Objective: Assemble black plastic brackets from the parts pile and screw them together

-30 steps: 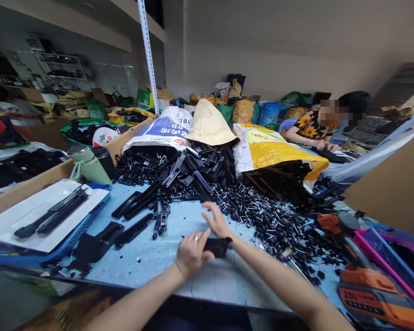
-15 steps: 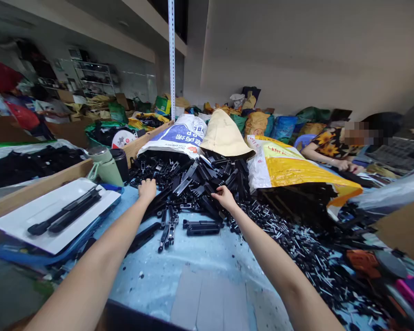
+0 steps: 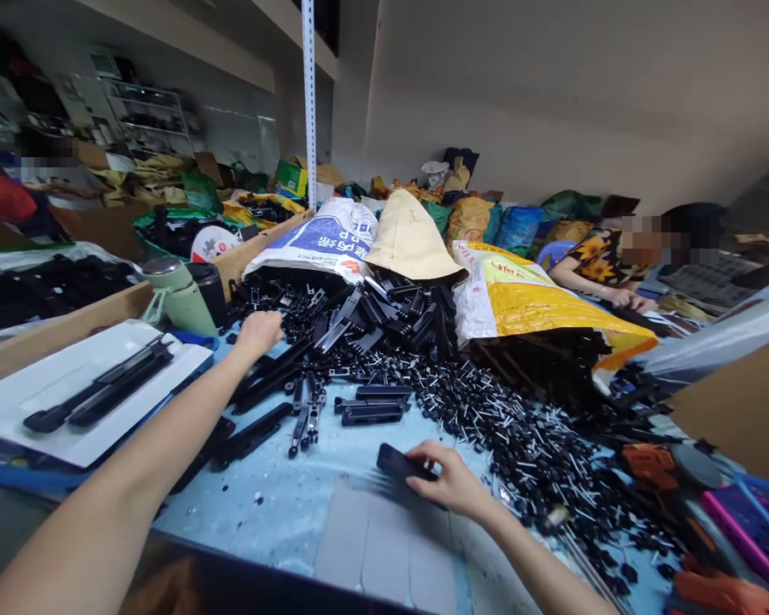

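From head height, the view faces forward, down over the table (image 3: pixel 275 504).

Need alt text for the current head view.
A person's right hand holds a long black part over a blue tabletop, while the left hand is at the left edge of a heap of black parts. Behind the heap lie a white-blue sack, a cream sack and a yellow sack.

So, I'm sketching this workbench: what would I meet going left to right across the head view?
Flat white board → pale-green cylindrical flask → bare left hand → oblong black part → bare right hand holding it → orange-and-black power tool.
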The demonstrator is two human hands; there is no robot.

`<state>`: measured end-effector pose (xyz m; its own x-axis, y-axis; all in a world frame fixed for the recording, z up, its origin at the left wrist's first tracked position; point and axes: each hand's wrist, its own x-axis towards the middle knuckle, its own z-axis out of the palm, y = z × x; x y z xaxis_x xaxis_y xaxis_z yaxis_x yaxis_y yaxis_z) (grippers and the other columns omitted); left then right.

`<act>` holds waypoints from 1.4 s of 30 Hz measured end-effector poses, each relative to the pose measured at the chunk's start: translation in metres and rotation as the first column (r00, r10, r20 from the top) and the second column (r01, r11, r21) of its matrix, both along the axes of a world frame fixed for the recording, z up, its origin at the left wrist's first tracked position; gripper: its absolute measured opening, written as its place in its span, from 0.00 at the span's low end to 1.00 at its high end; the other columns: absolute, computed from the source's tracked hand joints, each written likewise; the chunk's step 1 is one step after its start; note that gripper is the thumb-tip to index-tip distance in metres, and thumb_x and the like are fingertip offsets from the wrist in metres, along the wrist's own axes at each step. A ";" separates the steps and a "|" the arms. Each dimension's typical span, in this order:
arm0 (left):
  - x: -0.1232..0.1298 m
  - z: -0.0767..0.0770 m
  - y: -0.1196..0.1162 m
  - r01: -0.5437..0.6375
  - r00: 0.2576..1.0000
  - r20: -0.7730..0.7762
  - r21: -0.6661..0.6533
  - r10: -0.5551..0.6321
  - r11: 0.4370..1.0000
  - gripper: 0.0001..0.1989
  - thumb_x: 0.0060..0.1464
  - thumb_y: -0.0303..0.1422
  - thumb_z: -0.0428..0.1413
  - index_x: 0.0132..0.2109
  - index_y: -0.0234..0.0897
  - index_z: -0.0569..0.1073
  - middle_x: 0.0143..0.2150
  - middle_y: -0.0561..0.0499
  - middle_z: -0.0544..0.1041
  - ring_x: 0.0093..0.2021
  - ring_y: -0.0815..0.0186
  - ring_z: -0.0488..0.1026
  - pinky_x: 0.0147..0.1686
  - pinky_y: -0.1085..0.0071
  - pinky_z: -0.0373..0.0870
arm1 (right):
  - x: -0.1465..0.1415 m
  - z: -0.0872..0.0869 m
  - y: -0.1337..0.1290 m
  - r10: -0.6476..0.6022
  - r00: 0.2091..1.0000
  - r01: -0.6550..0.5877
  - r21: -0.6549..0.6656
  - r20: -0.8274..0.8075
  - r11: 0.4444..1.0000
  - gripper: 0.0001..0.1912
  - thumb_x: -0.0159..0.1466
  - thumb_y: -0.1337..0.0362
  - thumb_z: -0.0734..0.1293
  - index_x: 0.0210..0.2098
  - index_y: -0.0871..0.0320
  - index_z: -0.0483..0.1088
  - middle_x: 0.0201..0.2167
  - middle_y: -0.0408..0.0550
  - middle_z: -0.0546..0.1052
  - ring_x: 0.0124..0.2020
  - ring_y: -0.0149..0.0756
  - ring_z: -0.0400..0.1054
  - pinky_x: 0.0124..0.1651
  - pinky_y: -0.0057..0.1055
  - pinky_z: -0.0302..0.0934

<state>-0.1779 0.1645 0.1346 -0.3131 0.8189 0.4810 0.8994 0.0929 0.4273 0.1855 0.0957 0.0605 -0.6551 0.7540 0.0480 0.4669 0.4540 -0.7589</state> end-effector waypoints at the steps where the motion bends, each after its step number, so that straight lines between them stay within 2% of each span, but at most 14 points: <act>1: 0.004 -0.002 -0.008 0.037 0.999 -0.018 -0.036 -0.038 0.999 0.14 0.58 0.35 0.46 0.46 0.30 0.66 0.43 0.47 0.69 0.42 0.65 0.69 0.40 0.63 0.66 | 0.009 -0.002 -0.010 0.014 0.999 -0.015 0.028 0.050 0.999 0.13 0.51 0.66 0.66 0.37 0.58 0.70 0.33 0.47 0.72 0.35 0.35 0.65 0.39 0.30 0.59; 3: 0.030 -0.017 -0.035 0.138 0.988 -0.048 -0.121 -0.145 0.983 0.15 0.59 0.33 0.41 0.41 0.26 0.68 0.35 0.50 0.69 0.38 0.68 0.70 0.39 0.68 0.64 | 0.026 -0.008 -0.025 0.019 0.988 -0.031 0.080 0.150 0.996 0.14 0.52 0.66 0.66 0.39 0.58 0.69 0.34 0.48 0.71 0.37 0.36 0.64 0.40 0.31 0.58; 5: 0.073 -0.044 -0.075 0.264 0.960 -0.039 -0.196 -0.276 0.945 0.09 0.54 0.34 0.49 0.38 0.33 0.68 0.28 0.55 0.70 0.30 0.70 0.70 0.32 0.74 0.65 | 0.037 -0.014 -0.036 -0.004 0.974 -0.026 0.128 0.228 0.991 0.14 0.53 0.66 0.64 0.40 0.57 0.69 0.36 0.49 0.71 0.39 0.38 0.63 0.42 0.32 0.58; 8: 0.134 -0.089 -0.139 0.470 0.856 -0.032 -0.370 -0.517 0.801 0.07 0.52 0.28 0.49 0.39 0.36 0.67 0.29 0.52 0.72 0.29 0.66 0.70 0.29 0.71 0.65 | 0.044 -0.023 -0.046 -0.063 0.961 0.006 0.204 0.271 0.979 0.16 0.56 0.65 0.62 0.44 0.56 0.66 0.41 0.51 0.69 0.43 0.39 0.62 0.46 0.34 0.56; 12: 0.152 -0.117 -0.187 0.327 0.927 -0.093 -0.275 -0.364 0.904 0.11 0.48 0.25 0.50 0.42 0.36 0.68 0.41 0.44 0.72 0.43 0.57 0.67 0.41 0.59 0.64 | 0.040 -0.029 -0.055 -0.094 0.961 0.018 0.278 0.262 0.960 0.22 0.59 0.60 0.62 0.53 0.54 0.60 0.47 0.52 0.67 0.48 0.42 0.58 0.50 0.40 0.53; 15: 0.143 -0.111 -0.189 0.323 0.945 0.080 -0.088 -0.317 0.942 0.05 0.47 0.29 0.53 0.35 0.36 0.68 0.43 0.45 0.70 0.47 0.56 0.65 0.44 0.58 0.63 | 0.032 -0.027 -0.058 -0.079 0.980 0.035 0.232 0.184 0.972 0.20 0.61 0.58 0.60 0.53 0.52 0.61 0.45 0.50 0.69 0.47 0.42 0.59 0.50 0.42 0.53; 18: 0.151 -0.093 -0.178 0.356 0.865 0.338 0.106 -0.371 0.928 0.06 0.49 0.33 0.53 0.36 0.36 0.68 0.42 0.46 0.71 0.47 0.59 0.66 0.46 0.62 0.64 | 0.018 -0.022 -0.060 -0.156 0.984 0.156 -0.013 -0.080 0.988 0.19 0.62 0.56 0.58 0.52 0.51 0.62 0.45 0.50 0.68 0.44 0.40 0.63 0.48 0.39 0.57; 22: 0.184 -0.071 -0.167 0.517 0.725 0.531 0.002 -0.439 0.856 0.20 0.53 0.37 0.50 0.52 0.38 0.63 0.45 0.46 0.70 0.45 0.63 0.68 0.43 0.67 0.65 | -0.002 -0.014 -0.059 -0.431 0.821 0.187 -0.539 -0.373 0.822 0.26 0.61 0.50 0.56 0.55 0.54 0.55 0.35 0.48 0.72 0.28 0.34 0.68 0.30 0.32 0.63; 25: 0.199 -0.063 -0.164 0.569 0.681 0.592 -0.056 -0.432 0.820 0.28 0.55 0.39 0.47 0.61 0.40 0.50 0.55 0.44 0.64 0.53 0.61 0.62 0.49 0.65 0.61 | -0.009 -0.011 -0.058 -0.537 0.705 0.130 -0.660 -0.463 0.740 0.29 0.59 0.49 0.59 0.56 0.55 0.55 0.26 0.43 0.70 0.22 0.31 0.66 0.25 0.28 0.62; 28: 0.202 -0.064 -0.160 0.536 0.652 0.663 -0.060 -0.368 0.842 0.25 0.57 0.40 0.43 0.60 0.38 0.55 0.47 0.45 0.69 0.45 0.63 0.69 0.47 0.64 0.62 | -0.010 -0.012 -0.057 -0.560 0.658 0.131 -0.656 -0.503 0.743 0.28 0.57 0.50 0.62 0.54 0.55 0.58 0.29 0.44 0.70 0.24 0.29 0.66 0.24 0.26 0.61; 32: 0.204 -0.069 -0.156 0.589 0.541 0.780 -0.082 -0.316 0.804 0.23 0.59 0.39 0.39 0.59 0.36 0.57 0.39 0.48 0.68 0.23 0.72 0.68 0.32 0.68 0.69 | -0.008 -0.016 -0.060 -0.562 0.682 0.141 -0.670 -0.468 0.729 0.29 0.58 0.49 0.61 0.55 0.54 0.57 0.30 0.45 0.70 0.23 0.29 0.66 0.23 0.26 0.61; 35: 0.207 -0.070 -0.159 0.583 0.599 0.698 -0.044 -0.393 0.811 0.20 0.58 0.37 0.42 0.56 0.39 0.61 0.40 0.49 0.67 0.29 0.70 0.68 0.33 0.69 0.68 | -0.001 -0.016 -0.059 -0.474 0.757 0.121 -0.616 -0.450 0.778 0.27 0.59 0.49 0.59 0.56 0.53 0.58 0.29 0.45 0.69 0.22 0.28 0.64 0.22 0.26 0.61; 39: 0.215 -0.067 -0.165 0.551 0.693 0.553 0.007 -0.463 0.834 0.18 0.58 0.34 0.44 0.53 0.39 0.65 0.35 0.49 0.67 0.36 0.67 0.67 0.39 0.68 0.66 | 0.011 -0.010 -0.054 -0.233 0.890 0.107 -0.317 -0.391 0.942 0.24 0.61 0.53 0.59 0.55 0.50 0.60 0.31 0.44 0.66 0.22 0.25 0.61 0.26 0.27 0.62; 42: 0.226 -0.064 -0.168 0.427 0.711 0.567 0.120 -0.415 0.896 0.18 0.58 0.33 0.43 0.54 0.37 0.64 0.38 0.47 0.67 0.38 0.67 0.67 0.40 0.69 0.65 | 0.008 -0.007 -0.059 -0.181 0.898 0.119 -0.176 -0.401 0.977 0.23 0.62 0.55 0.57 0.56 0.48 0.57 0.32 0.44 0.65 0.23 0.26 0.61 0.27 0.28 0.63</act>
